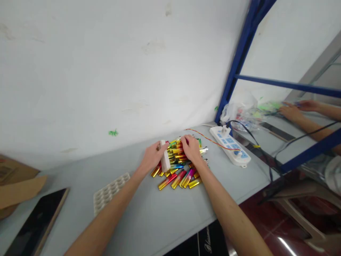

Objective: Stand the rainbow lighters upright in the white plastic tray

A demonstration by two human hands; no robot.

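My left hand [152, 157] is closed around a narrow white block [165, 158], held on edge over the left side of a pile of shiny tubes. The tubes [189, 177] are gold, red, purple, blue and silver, lying loosely in several directions on the grey table. My right hand [191, 149] rests on the upper part of the pile with its fingers curled down among the tubes. What its fingertips grip, if anything, I cannot make out. Left of the pile, partly behind my left forearm, lies a white tray with round cells [111, 189].
A white power strip [229, 145] with plugs and cables lies right of the pile. A blue metal frame [234, 67] rises behind it. Beyond are plastic bags [243, 113] and another person's hands [293, 112]. A dark phone-like slab [37, 222] and cardboard [20, 185] lie far left.
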